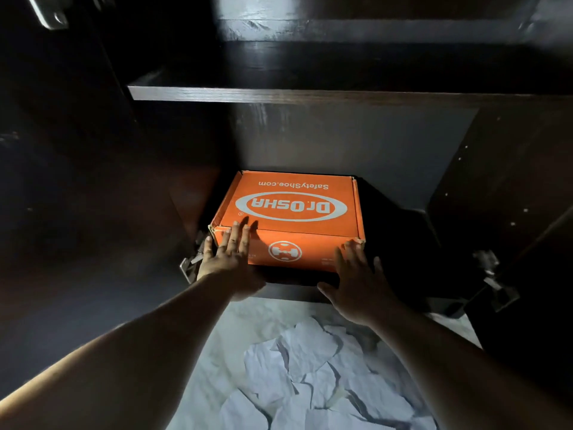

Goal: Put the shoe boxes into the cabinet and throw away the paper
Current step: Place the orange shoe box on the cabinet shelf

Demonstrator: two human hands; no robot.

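Observation:
An orange shoe box [291, 209] with a white oval logo sits on the bottom level of the dark cabinet [310, 96], under a shelf. My left hand [229, 256] lies flat against the box's front left face, fingers spread and reaching its top edge. At the box's front right corner my right hand [356, 280] is spread, fingertips at the corner; I cannot tell if the palm touches. Neither hand grips the box. Crumpled white paper [310, 367] lies on the pale floor between my arms.
The cabinet's open doors stand at both sides, with metal hinges at the left [192, 265] and right [493, 274]. Dark room remains beside the box on its right. The upper shelf level looks bare.

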